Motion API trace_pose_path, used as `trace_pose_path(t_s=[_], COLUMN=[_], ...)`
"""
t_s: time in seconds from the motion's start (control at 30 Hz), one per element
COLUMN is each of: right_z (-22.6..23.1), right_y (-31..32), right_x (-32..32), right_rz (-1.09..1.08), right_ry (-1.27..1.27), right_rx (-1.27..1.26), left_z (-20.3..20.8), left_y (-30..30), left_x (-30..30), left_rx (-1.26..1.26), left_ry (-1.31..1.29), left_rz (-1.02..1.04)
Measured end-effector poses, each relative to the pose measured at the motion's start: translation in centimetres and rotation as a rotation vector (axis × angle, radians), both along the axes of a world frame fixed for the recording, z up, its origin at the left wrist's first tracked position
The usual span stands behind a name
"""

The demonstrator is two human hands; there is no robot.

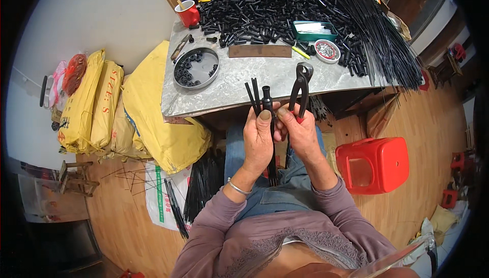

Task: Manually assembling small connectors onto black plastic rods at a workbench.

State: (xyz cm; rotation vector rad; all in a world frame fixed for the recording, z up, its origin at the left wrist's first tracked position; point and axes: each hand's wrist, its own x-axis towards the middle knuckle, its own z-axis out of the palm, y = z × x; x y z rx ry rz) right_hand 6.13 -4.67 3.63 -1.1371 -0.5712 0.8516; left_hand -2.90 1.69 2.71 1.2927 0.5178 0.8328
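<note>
My left hand [259,138] is closed around a black tubular piece [266,98] with a flared top and several thin black rods [253,94] standing beside it. The lower ends of the bundle hang down over my lap. In my right hand [302,136] is a pair of pincers [302,80], dark metal with a bit of red on the handles, jaws pointing up. Both hands are close together just in front of the table edge. My right fingertips come near the tube; whether they also pinch something small is hidden.
On the grey table [239,79] lie a big heap of black tubes [270,10], long black rods [377,38], a round tin [217,74], a flat bar [260,51], a small dish [336,59] and a red mug [188,15]. A red stool [392,166] stands right, yellow sacks [163,125] left.
</note>
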Motion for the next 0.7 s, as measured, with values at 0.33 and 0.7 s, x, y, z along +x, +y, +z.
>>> trace_pose_path(t_s=[0.33,0.7], right_z=[-0.2,-0.2], right_y=[0.0,0.3], right_x=[-0.1,-0.9], right_rz=[0.0,-0.074], right_ry=[-0.022,-0.097], right_rx=[-0.028,-0.052], left_z=[-0.2,-0.2], left_y=[0.0,0.0], left_x=[-0.2,-0.1], left_rx=[-0.003,0.011], left_ry=[-0.014,-0.084], left_rz=[0.009,0.038])
